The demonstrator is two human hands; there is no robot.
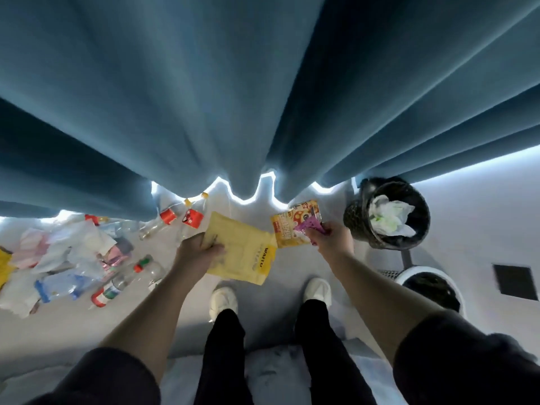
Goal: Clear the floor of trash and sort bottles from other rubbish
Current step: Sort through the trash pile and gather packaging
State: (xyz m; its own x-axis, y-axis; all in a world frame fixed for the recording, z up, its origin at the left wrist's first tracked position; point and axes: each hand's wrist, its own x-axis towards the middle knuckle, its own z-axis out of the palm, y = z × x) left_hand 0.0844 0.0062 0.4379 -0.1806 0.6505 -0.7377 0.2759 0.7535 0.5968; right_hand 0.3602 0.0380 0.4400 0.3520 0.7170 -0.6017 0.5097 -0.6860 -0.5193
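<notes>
Litter (58, 258) lies heaped on the pale floor (73, 325), well out to the left of the left hand's fingers: crumpled clear and white plastic bags and pink wrappers, with a blue-printed pack among them. Nearer those fingers, still to their left, a clear bottle with a green label (112, 289) and a red-capped clear bottle (146, 266) lie on their sides. Just beyond the fingers, by the hem of the blue curtain (204, 97), two red-labelled bottles (168, 216) also lie flat.

The left hand (198, 252) grips a yellow padded bag (242, 252) by its left edge, with the thumb pressed on the top face. The bag is held clear of the floor and stretches rightward from the fingers toward the other hand.

The right hand (331, 238) pinches a yellow snack packet (292, 223) and a purple wrapper (309, 225) together; both stick out to the left of its curled fingers, and the packet's lower corner overlaps the yellow bag.

Just right of those fingers stands a black bin (356, 217) with crumpled white tissue (390, 217) inside. Lower and to the right of that hand sits a white-rimmed bin (409, 280) with a dark liner.
</notes>
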